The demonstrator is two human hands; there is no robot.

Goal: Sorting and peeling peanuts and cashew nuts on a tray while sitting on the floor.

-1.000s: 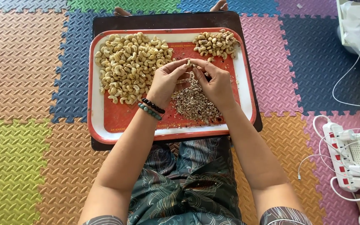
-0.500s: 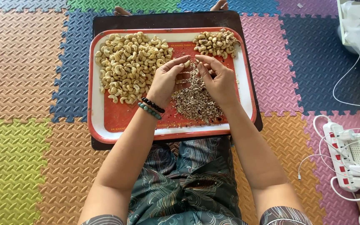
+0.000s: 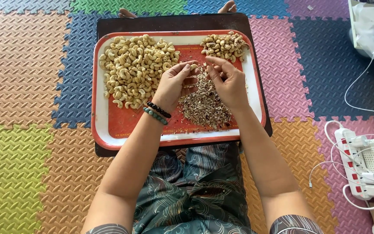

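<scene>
Home floor, prob. a living rm — coloured interlocking foam mats (image 3: 31, 78) underfoot. Person sits w/ a tray (image 3: 100, 125) of cashews on a low board; power strip (image 3: 360, 164) w/ chargers lies beside.

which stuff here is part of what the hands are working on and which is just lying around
In use: left hand, right hand, cashew in the left fingers, big cashew pile, small cashew pile, husk heap, red tray.
Lying about: power strip, white cables, foam mats.

Red tray (image 3: 109, 130) on dark board (image 3: 169, 21)
</scene>
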